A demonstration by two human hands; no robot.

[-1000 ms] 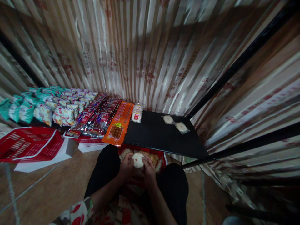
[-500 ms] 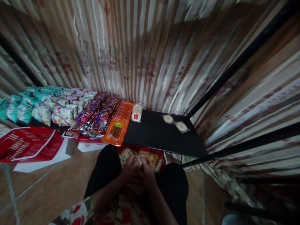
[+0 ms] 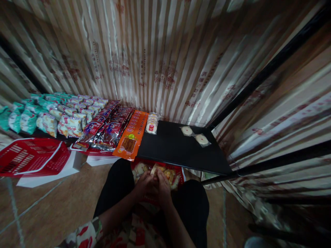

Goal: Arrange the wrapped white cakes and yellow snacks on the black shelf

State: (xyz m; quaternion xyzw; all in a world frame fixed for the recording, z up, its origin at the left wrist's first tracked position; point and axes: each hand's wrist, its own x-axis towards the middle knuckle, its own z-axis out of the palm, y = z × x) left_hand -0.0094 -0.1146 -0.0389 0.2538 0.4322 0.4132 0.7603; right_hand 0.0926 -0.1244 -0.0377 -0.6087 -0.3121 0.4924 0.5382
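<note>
Across the back of my view hangs a tall, pleated cream-and-brown striped curtain [image 3: 144, 44]. Before it I see a flat black shelf [image 3: 176, 148], lined on the left with puffed teal-and-white bags [image 3: 28, 121], then glossy red-and-purple foil packets [image 3: 110, 131]. Below sits an open red plastic basket [image 3: 33, 156]; a second, packed red basket [image 3: 182, 177] stands between the knees. Beside the foil lies a long orange packet [image 3: 131, 134]. My left hand [image 3: 144, 182] and right hand [image 3: 162, 182] meet over the packed basket, fingers closed together on a small, pale flat piece [image 3: 154, 169], mostly hidden. Right of the orange packet is a clear-wrapped row of white rounds [image 3: 152, 123]; farther right lie two flat, clear-wrapped white discs [image 3: 202, 139].
</note>
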